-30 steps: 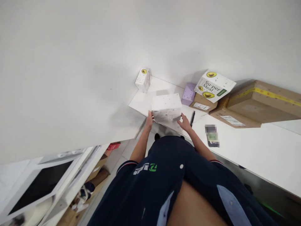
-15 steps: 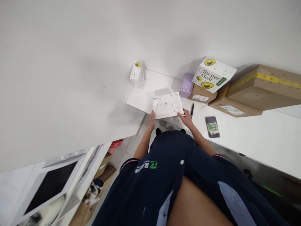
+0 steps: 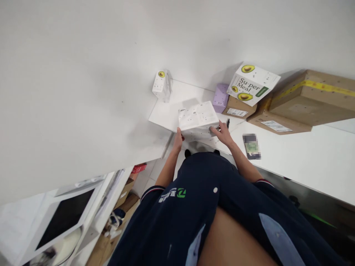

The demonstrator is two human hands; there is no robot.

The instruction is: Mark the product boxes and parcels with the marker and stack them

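Note:
A white box [image 3: 197, 117] with small printing and a barcode is held at the front edge of the white table, tilted so its top and near side both show. My left hand [image 3: 179, 139] grips its left end, the fingers partly hidden. At the right end, my right hand [image 3: 222, 133] holds the near corner with the thumb on the near side. Just beyond my right hand lies a black pen [image 3: 228, 122], partly covered by it. A purple box [image 3: 221, 99] stands behind the white box's right end.
A white avocado-print box [image 3: 251, 84] rests on a small brown carton [image 3: 237, 107]. Larger cardboard boxes [image 3: 313, 98] are stacked at right. A phone [image 3: 252, 146] lies on the white table [image 3: 299, 155]. Another avocado-print carton [image 3: 161, 85] stands at the far left corner.
The white box has been tilted, so its near side now shows below the printed face. My right hand has shifted slightly right and up with it.

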